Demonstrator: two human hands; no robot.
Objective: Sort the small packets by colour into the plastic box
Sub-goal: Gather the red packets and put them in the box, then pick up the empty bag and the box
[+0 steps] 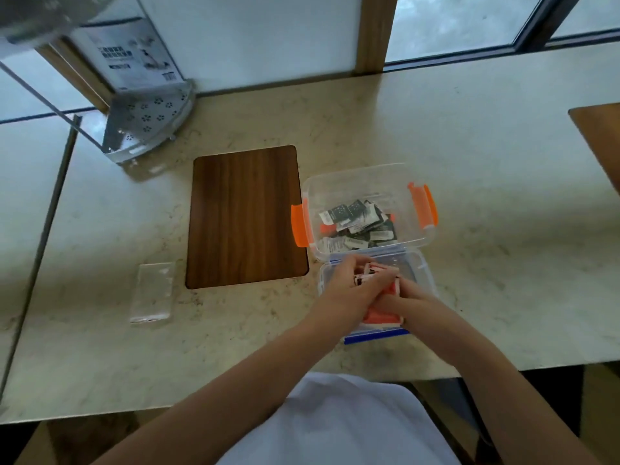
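Both hands meet over the blue-clipped plastic box [423, 273] nearest the person. The left hand [352, 280] is closed round a loose bunch of red packets [372, 270], and the right hand [411, 295] presses in against them, probably squaring the bunch before it goes down. The packets fan away from the person, long sides roughly front to back. More red packets [382, 317] lie flat beneath the wrists. Just beyond the fingertips, the orange-clipped box [365, 176] holds the dark green packets [360, 223], jumbled at all angles.
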